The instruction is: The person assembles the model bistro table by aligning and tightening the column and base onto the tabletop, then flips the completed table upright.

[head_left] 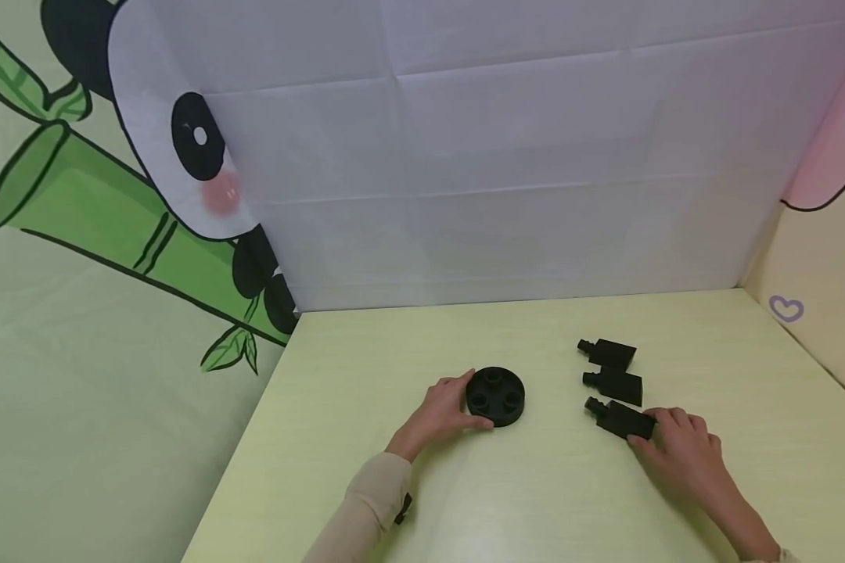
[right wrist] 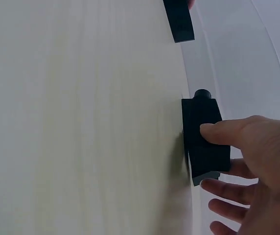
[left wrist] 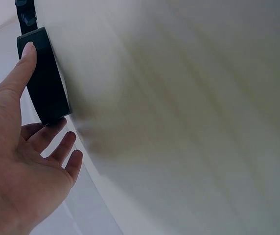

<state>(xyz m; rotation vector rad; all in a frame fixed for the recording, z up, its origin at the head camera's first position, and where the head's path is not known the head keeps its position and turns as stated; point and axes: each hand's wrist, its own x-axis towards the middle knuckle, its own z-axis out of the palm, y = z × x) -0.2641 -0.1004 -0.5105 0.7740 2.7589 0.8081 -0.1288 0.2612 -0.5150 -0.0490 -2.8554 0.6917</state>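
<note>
The left hand is found with thumb and fingers curled about opposite sides of the rim of a black disc, which sits between them on the table, three circular features showing on its top face. The right hand pinches the wide end of the nearest black block between thumb and fingers, its narrow neck pointing away from the fingertips. Beyond those fingertips, farther from the person, lie a second black block and, past it, a third black block, both untouched.
</note>
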